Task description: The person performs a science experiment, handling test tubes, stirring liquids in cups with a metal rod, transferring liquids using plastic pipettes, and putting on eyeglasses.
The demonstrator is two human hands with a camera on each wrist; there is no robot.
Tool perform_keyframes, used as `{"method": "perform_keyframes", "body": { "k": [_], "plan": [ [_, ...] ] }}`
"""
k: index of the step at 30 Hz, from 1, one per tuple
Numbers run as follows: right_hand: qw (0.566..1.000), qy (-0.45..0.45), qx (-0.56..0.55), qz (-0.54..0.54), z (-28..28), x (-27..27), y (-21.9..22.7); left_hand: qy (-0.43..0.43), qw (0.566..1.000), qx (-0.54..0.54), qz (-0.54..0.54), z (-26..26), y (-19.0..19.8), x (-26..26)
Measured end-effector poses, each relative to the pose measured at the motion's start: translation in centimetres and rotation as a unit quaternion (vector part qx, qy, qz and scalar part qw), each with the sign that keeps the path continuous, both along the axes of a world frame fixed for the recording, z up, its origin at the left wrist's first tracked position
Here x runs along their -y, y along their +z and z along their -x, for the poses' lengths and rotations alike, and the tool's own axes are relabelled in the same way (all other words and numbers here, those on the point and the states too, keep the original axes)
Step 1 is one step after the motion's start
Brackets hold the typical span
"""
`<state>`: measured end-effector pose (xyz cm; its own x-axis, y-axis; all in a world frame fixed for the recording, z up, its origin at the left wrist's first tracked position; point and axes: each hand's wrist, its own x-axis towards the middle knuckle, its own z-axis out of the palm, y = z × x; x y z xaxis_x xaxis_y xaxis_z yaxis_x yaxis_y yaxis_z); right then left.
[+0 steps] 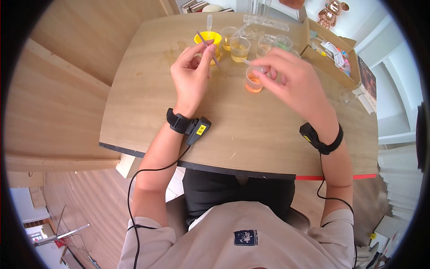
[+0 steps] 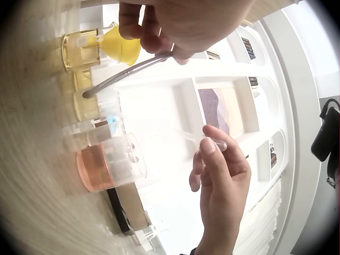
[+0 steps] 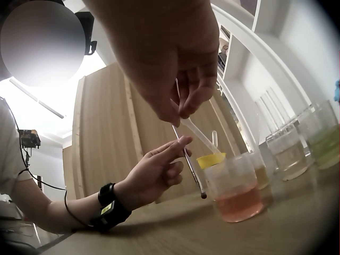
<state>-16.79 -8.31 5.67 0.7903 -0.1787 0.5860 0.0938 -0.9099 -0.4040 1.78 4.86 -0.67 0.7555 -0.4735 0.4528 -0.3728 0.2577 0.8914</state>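
Observation:
My left hand [image 1: 190, 76] pinches a slim purplish-grey stick [image 2: 119, 76] with a dark rounded tip, which slants down over the table. My right hand [image 1: 295, 76] holds a clear plastic dropper [image 3: 201, 134] between thumb and fingers. Its tip points left, above a clear cup of orange liquid [image 1: 254, 86]. That cup stands upright on the table, close below the right fingers. Just beyond the left hand is a yellow funnel [image 1: 207, 37] on a cup, with another dropper [image 1: 209, 22] standing in it. A cup of yellow liquid [image 1: 240, 50] stands between the hands, farther back.
More clear cups stand at the back, one with green liquid [image 1: 284, 42]. Behind them is a clear rack [image 1: 267, 22] with tubes. A cardboard box [image 1: 354, 80] of small items sits at the right, near an empty clear cup [image 1: 346, 96]. Wrist camera cables run along both arms.

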Motion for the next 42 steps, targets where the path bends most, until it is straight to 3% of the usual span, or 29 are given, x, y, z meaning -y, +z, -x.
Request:
{"method": "perform_keyframes", "body": {
  "k": [4, 6, 9, 15, 18, 24, 27, 30, 34, 36, 37, 40, 42],
  "plan": [
    [0.999, 0.01, -0.047, 0.014, 0.6, -0.5, 1.1, 0.017, 1.0, 0.025, 0.007, 0.0, -0.1, 0.2],
    [0.994, 0.026, -0.088, -0.053, 0.7, -0.8, 1.0, 0.014, 1.0, 0.022, 0.012, 0.0, -0.1, 0.1],
    [0.994, 0.069, -0.01, -0.09, 0.0, -1.2, -0.1, 0.009, 1.0, 0.013, 0.01, 0.2, 0.1, -0.1],
    [0.995, 0.03, 0.023, 0.094, 0.4, 0.0, 0.4, -0.007, 1.0, -0.029, 0.009, 0.6, 0.5, -0.1],
    [0.995, 0.089, -0.037, 0.034, 0.8, -0.7, 0.7, 0.001, 1.0, -0.017, 0.003, 0.5, 0.4, -0.2],
    [0.998, 0.034, 0.015, 0.059, 0.6, -1.0, 0.7, 0.006, 1.0, -0.015, 0.01, 0.5, 0.3, -0.1],
    [0.997, 0.058, -0.024, 0.041, 0.9, -0.9, 1.4, 0.003, 1.0, -0.013, 0.014, 0.4, 0.1, -0.1],
    [0.996, 0.084, 0.007, -0.009, 0.6, -1.7, 0.6, -0.002, 1.0, -0.019, 0.019, 0.4, 0.1, -0.1],
    [0.996, 0.037, 0.051, 0.056, 0.7, -1.6, 0.3, -0.009, 0.999, -0.039, 0.034, 0.7, 0.5, 0.1],
    [0.994, 0.043, -0.076, 0.064, 1.4, -1.5, 0.7, -0.011, 0.999, -0.036, 0.035, 0.5, 0.3, 0.1],
    [0.994, 0.042, -0.076, 0.065, 1.3, -1.6, 0.6, -0.011, 0.999, -0.033, 0.035, 0.5, 0.2, 0.1],
    [0.995, 0.093, -0.021, 0.035, 0.6, -2.1, 0.3, -0.002, 0.999, -0.03, 0.02, 0.7, 0.5, -0.1],
    [0.991, 0.031, 0.058, 0.117, 0.4, -1.9, 0.1, 0.002, 1.0, -0.028, 0.012, 0.6, 0.3, -0.2]
  ]
}}
